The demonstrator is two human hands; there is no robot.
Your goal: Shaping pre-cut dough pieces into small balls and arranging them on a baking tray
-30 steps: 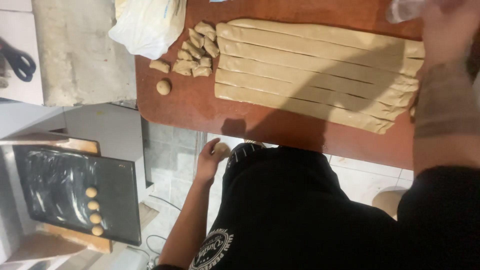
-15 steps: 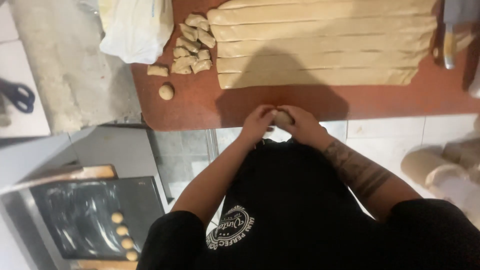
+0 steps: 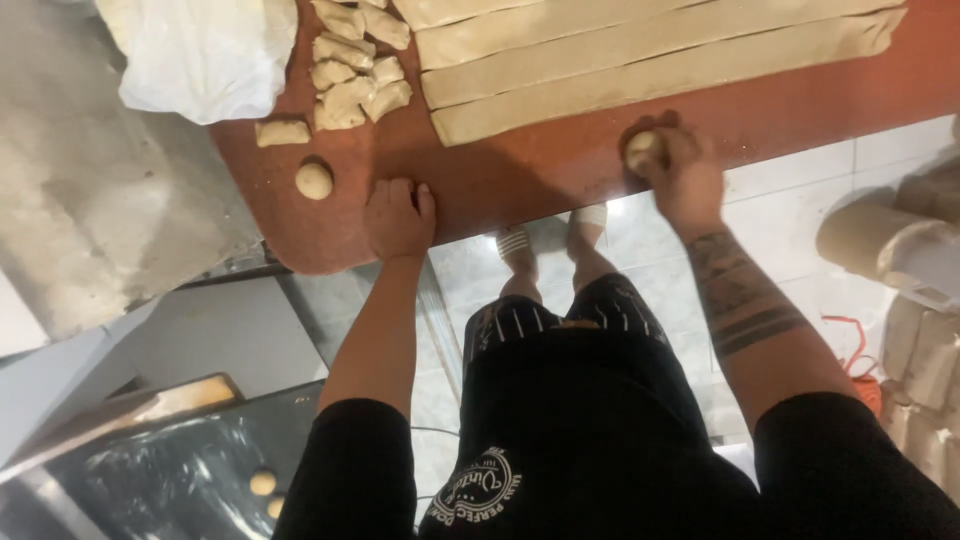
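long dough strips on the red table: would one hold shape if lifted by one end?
Probably not. The dough strips lie flat, thin and long, so one would likely sag and stretch. The cut pieces nearby look soft-edged, suggesting pliable, possibly slightly tacky dough. Unlikely to roll.

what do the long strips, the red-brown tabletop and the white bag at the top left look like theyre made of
Long strips: soft raw dough, matte tan, with clean cut edges.
Tabletop: smooth red-brown surface with a dull sheen, perhaps laminate or painted wood; hard to tell.
White bag: thin crinkled plastic, slightly translucent.
The lump under the right hand looks like the same dough.
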